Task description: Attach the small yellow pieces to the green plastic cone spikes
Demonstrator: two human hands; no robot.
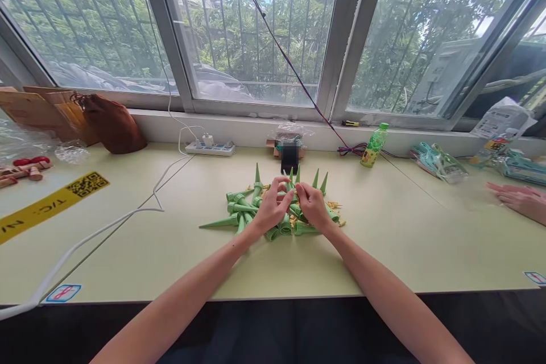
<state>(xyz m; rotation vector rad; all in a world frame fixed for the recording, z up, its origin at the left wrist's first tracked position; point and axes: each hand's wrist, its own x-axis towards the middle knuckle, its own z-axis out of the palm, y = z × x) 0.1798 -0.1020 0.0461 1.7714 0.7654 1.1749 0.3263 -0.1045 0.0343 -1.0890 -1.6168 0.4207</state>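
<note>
Head view: nearest in, the person's left hand (273, 205) and right hand (313, 205) almost meet over a messy heap of pale-green, hollow, cone-shaped plastic spikes (242, 208) on a pale yellow-green table (384, 256). Fingers are curled in on both; honestly can't tell what they're pinching, too small to make out. Key bit: one slim pale-green upright spike (298, 174) sits just past the fingertips, long axis near vertical, point up, right hand a touch nearer. Farther back, there's a dark slab with a blurred-out patch (289, 164).
</note>
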